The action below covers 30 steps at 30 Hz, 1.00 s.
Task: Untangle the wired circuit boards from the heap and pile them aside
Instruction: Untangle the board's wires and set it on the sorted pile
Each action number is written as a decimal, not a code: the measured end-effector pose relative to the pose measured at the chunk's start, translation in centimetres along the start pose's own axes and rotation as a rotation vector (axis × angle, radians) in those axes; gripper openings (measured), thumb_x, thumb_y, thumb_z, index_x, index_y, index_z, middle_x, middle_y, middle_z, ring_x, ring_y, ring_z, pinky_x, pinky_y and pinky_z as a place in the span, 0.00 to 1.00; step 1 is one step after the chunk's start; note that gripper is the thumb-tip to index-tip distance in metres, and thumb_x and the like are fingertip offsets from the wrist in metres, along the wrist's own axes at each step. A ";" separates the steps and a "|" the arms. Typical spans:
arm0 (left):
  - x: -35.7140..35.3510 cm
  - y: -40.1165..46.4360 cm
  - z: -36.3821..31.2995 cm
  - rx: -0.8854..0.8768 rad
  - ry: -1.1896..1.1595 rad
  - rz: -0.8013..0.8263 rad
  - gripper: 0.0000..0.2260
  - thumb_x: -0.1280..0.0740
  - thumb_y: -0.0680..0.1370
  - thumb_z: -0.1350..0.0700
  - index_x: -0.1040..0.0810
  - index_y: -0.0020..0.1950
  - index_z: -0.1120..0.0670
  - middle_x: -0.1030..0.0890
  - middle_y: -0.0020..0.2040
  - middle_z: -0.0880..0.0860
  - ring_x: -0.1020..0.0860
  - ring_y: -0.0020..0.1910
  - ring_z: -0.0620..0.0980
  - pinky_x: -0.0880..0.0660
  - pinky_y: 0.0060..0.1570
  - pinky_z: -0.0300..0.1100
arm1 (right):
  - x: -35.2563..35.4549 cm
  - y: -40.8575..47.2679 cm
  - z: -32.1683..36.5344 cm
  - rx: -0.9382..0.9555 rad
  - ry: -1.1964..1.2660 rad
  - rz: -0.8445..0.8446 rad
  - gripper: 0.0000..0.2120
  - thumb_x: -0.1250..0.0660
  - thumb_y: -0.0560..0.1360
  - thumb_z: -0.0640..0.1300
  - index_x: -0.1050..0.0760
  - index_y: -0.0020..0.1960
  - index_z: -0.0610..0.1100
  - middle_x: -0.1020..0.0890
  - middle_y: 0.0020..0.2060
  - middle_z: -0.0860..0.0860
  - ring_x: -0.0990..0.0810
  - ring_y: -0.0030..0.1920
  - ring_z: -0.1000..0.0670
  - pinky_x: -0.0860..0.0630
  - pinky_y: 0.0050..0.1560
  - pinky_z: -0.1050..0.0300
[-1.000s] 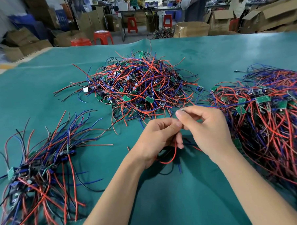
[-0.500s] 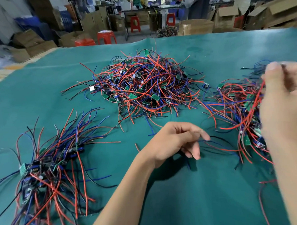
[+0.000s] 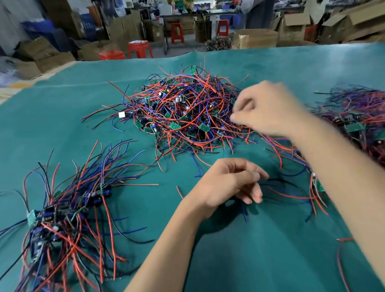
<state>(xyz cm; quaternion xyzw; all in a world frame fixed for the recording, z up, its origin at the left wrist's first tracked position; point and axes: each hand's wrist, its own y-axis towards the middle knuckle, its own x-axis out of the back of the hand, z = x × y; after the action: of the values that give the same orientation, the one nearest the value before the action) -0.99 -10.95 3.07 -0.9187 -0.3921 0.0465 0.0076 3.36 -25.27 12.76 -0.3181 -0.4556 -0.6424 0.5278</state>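
The blurred right hand (image 3: 271, 109), fingers curled, grasp unclear, hovers at the central heap's (image 3: 181, 115) right edge, nearer than the empty, loosely curled left hand (image 3: 228, 184) below.

Right hand (image 3: 271, 109) motion-blurred beside central heap (image 3: 186, 117), grip unreadable; right pile (image 3: 367, 125) blurred, cut by frame edge; left pile (image 3: 58, 218) cut off too

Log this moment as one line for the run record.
stage: reaching for next board | right hand: blurred over right edge of central heap, grip unclear | left hand: loosely curled over mat | sorted pile: near left
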 end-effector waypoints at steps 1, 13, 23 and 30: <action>0.0 0.0 0.0 -0.001 0.000 -0.003 0.07 0.39 0.81 0.66 0.22 0.50 0.60 0.21 0.33 0.56 0.21 0.31 0.49 0.26 0.32 0.37 | -1.5 0.8 0.8 0.021 -0.060 0.096 0.06 0.23 0.69 0.50 0.17 0.45 0.52 0.13 0.45 0.50 0.16 0.50 0.44 0.20 0.54 0.51; -0.1 0.0 -0.1 0.004 0.000 -0.036 0.08 0.40 0.80 0.68 0.22 0.48 0.60 0.22 0.34 0.59 0.23 0.32 0.51 0.25 0.32 0.36 | -6.8 2.3 1.1 -0.003 -0.201 0.113 0.09 0.27 0.77 0.51 0.18 0.48 0.45 0.16 0.51 0.42 0.18 0.54 0.37 0.20 0.55 0.45; 0.0 1.1 0.1 -0.012 -0.405 -0.286 0.08 0.42 0.85 0.57 0.25 0.56 0.58 0.17 0.43 0.58 0.17 0.38 0.53 0.19 0.37 0.42 | -4.4 -6.8 -1.9 -0.094 -0.160 -0.305 0.07 0.27 0.74 0.52 0.19 0.44 0.49 0.14 0.42 0.45 0.17 0.47 0.36 0.22 0.44 0.47; 0.3 1.1 0.4 -0.020 -0.321 -0.368 0.12 0.44 0.84 0.61 0.26 0.44 0.58 0.17 0.34 0.51 0.18 0.33 0.43 0.22 0.34 0.36 | -7.4 -9.1 -2.1 0.147 0.052 -0.311 0.07 0.27 0.74 0.47 0.19 0.40 0.45 0.17 0.36 0.49 0.18 0.42 0.40 0.22 0.41 0.46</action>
<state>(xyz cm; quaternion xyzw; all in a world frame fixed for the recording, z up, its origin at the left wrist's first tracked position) 0.04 -11.50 2.63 -0.8125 -0.5496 0.1861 -0.0554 -3.54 -24.08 3.13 -0.1878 -0.5312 -0.6894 0.4553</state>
